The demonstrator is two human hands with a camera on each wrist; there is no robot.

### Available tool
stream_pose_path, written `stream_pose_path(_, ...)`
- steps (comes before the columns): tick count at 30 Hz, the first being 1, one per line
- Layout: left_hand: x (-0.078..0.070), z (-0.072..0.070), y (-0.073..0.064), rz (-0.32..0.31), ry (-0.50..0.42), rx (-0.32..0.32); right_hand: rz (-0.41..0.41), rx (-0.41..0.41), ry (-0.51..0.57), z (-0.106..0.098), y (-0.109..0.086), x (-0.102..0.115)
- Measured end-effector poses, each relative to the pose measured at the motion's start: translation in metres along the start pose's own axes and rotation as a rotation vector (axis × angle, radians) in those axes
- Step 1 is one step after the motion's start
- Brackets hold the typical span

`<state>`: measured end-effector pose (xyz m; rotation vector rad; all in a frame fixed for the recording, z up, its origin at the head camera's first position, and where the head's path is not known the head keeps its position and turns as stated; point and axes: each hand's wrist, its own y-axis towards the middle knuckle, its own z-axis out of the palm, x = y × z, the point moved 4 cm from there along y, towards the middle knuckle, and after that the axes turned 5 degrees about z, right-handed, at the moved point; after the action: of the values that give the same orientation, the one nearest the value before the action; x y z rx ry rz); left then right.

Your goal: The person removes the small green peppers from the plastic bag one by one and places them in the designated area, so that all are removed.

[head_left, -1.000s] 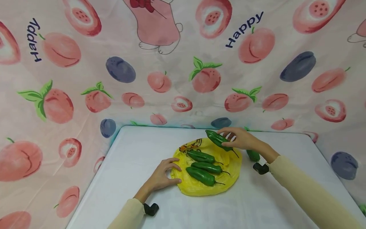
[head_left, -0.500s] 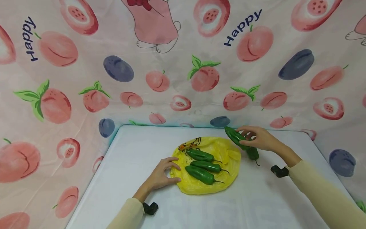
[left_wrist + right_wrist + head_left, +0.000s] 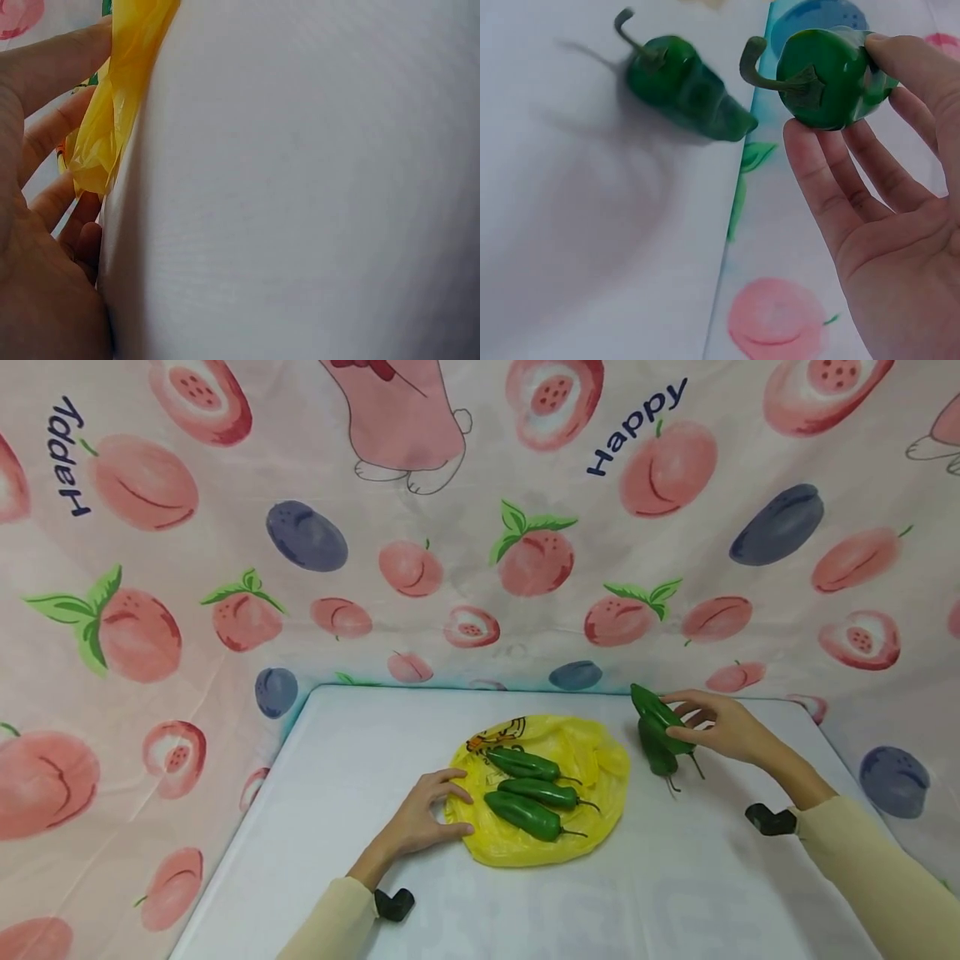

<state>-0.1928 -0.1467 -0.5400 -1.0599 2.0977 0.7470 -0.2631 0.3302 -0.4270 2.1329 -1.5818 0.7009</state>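
My right hand [image 3: 723, 724] pinches a green chili pepper [image 3: 652, 708] between thumb and fingers. In the right wrist view, this held pepper [image 3: 821, 79] hangs stem toward the camera, apart from a second green pepper [image 3: 694, 94] lying on the table. At the left rim of a yellow plastic bag [image 3: 555, 852] rests my left hand [image 3: 418, 814], fingers spread and loosely bent against the plastic. Three green peppers lie on the flattened bag: a rear one [image 3: 523, 764], a middle one [image 3: 542, 792] and a front one [image 3: 521, 815].
A white table [image 3: 360, 743] carries everything. Behind it and along the sides hangs a pink curtain [image 3: 450, 527] printed with fruit. The table's back edge runs just behind the right hand. Each wrist wears a small black camera [image 3: 770, 819].
My right hand has carried its pepper rightward from over the yellow bag to above the pepper lying beside it. The left hand has stayed at the bag's rim.
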Motion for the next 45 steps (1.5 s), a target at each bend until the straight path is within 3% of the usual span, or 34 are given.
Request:
stream_pose_path(10,0.001,0.001,0.000,0.013,-0.005,-0.008,0.056,-0.032,0.018,-0.005,-0.013,-0.022)
stream_pose_path(25,0.002,0.001,0.001,-0.027,-0.004,-0.007,0.168,-0.057,0.067,-0.003,-0.025,-0.044)
stream_pose_path(45,0.000,0.001,0.000,-0.033,-0.008,-0.003,0.258,-0.025,0.128,0.011,-0.020,-0.076)
